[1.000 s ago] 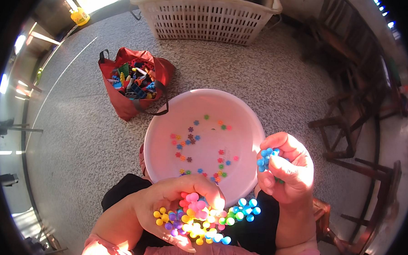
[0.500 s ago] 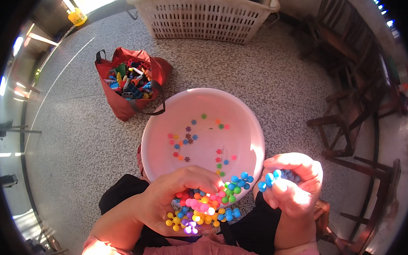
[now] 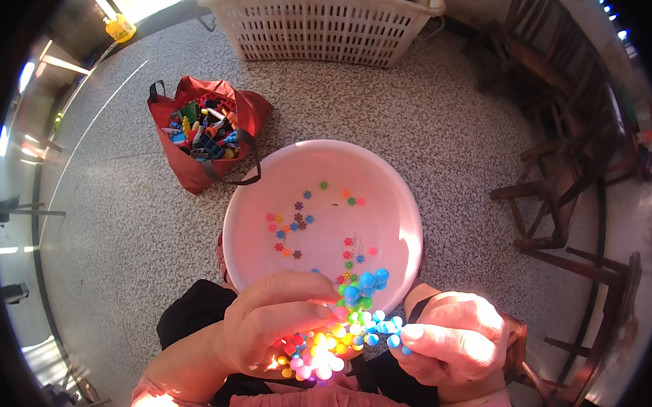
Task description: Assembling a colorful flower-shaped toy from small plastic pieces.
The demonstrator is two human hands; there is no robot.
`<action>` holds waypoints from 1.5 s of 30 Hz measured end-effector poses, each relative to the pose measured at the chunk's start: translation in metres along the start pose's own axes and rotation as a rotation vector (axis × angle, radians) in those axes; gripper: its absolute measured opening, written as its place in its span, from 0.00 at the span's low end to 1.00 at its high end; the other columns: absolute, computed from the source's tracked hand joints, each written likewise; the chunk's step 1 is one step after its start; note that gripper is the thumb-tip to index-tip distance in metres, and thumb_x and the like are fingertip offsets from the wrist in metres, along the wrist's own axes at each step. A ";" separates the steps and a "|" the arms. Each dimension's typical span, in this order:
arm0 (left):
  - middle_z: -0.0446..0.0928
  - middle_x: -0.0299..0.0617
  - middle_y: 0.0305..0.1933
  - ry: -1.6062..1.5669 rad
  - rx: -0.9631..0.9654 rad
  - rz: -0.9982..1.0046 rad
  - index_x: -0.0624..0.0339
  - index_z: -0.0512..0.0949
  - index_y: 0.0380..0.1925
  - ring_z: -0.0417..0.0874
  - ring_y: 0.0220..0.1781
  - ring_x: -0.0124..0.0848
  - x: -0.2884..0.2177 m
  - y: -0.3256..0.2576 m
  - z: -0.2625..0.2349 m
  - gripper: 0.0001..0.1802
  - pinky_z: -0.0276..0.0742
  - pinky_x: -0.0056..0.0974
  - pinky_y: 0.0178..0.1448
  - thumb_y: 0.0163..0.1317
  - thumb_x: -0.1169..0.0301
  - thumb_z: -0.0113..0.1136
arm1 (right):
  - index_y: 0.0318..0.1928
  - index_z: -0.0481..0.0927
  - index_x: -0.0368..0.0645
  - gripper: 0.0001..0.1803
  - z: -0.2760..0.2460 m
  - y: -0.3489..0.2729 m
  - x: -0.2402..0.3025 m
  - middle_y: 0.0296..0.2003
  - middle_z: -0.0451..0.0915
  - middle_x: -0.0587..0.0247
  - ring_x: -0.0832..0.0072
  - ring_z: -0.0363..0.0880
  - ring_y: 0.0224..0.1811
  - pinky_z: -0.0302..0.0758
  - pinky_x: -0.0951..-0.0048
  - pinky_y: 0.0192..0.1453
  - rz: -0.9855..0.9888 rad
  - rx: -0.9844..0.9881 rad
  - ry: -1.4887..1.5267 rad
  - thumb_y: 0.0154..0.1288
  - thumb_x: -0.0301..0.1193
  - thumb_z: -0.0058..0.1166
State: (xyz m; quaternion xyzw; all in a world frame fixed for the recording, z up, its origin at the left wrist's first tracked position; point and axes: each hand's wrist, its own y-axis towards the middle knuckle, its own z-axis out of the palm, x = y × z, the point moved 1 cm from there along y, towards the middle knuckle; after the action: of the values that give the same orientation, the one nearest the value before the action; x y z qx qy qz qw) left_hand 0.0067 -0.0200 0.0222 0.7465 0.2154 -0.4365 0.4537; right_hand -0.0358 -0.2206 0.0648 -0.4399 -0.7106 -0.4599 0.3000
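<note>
My left hand [image 3: 274, 317] is closed round a joined cluster of ball-ended plastic connector pieces [image 3: 323, 345] in yellow, pink, red, green and blue. Strong sunlight washes out part of the cluster's lower side. From its upper end a blue piece [image 3: 366, 284] sticks up. Between thumb and fingers, my right hand [image 3: 457, 340] pinches a blue connector piece [image 3: 393, 330] at the cluster's right side; whether the two are locked together I cannot tell. Below my hands sits a round pink basin [image 3: 406, 207], with several small flower-shaped marks or pieces [image 3: 301, 217] across its bottom.
A red cloth bag [image 3: 178, 164] full of mixed toy bricks stands left of the basin. Farther off is a white slatted plastic basket [image 3: 322, 32]. Wooden chairs [image 3: 537, 205] line the right side. A yellow container [image 3: 120, 29] stands at the far left.
My right hand has moved left and down, bringing its blue piece to the cluster. The cluster has turned in my left hand, its blue end now pointing up.
</note>
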 end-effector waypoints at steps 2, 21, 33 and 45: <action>0.73 0.52 0.40 0.030 0.048 0.042 0.64 0.69 0.41 0.78 0.36 0.41 0.003 -0.005 -0.002 0.25 0.75 0.37 0.35 0.44 0.69 0.68 | 0.32 0.77 0.46 0.11 0.001 -0.001 0.002 0.20 0.73 0.66 0.73 0.75 0.21 0.73 0.74 0.26 -0.062 0.021 -0.245 0.45 0.29 0.64; 0.74 0.50 0.40 0.298 0.030 0.140 0.64 0.71 0.42 0.74 0.27 0.33 0.001 -0.010 -0.001 0.19 0.70 0.31 0.27 0.47 0.73 0.59 | 0.39 0.80 0.42 0.19 0.011 0.001 -0.003 0.33 0.75 0.63 0.74 0.75 0.25 0.71 0.77 0.23 -0.234 0.135 -0.269 0.40 0.24 0.61; 0.65 0.57 0.55 -0.224 0.321 -0.226 0.67 0.63 0.55 0.67 0.58 0.47 -0.011 0.009 -0.018 0.34 0.64 0.42 0.59 0.42 0.78 0.58 | 0.37 0.79 0.40 0.16 0.012 0.003 -0.007 0.28 0.78 0.60 0.73 0.79 0.29 0.77 0.79 0.31 0.001 0.010 -0.054 0.44 0.18 0.62; 0.70 0.50 0.52 -0.755 -0.158 -0.566 0.68 0.67 0.51 0.71 0.54 0.31 -0.004 -0.014 0.000 0.19 0.66 0.35 0.56 0.64 0.67 0.46 | 0.42 0.77 0.40 0.21 0.023 0.006 -0.006 0.32 0.78 0.57 0.71 0.79 0.31 0.77 0.76 0.32 -0.057 0.037 -0.096 0.43 0.17 0.63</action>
State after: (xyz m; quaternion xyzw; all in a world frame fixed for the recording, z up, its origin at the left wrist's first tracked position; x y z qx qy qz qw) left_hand -0.0055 -0.0122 0.0185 0.4110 0.2628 -0.7658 0.4191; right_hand -0.0279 -0.2008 0.0533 -0.4353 -0.7449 -0.4335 0.2603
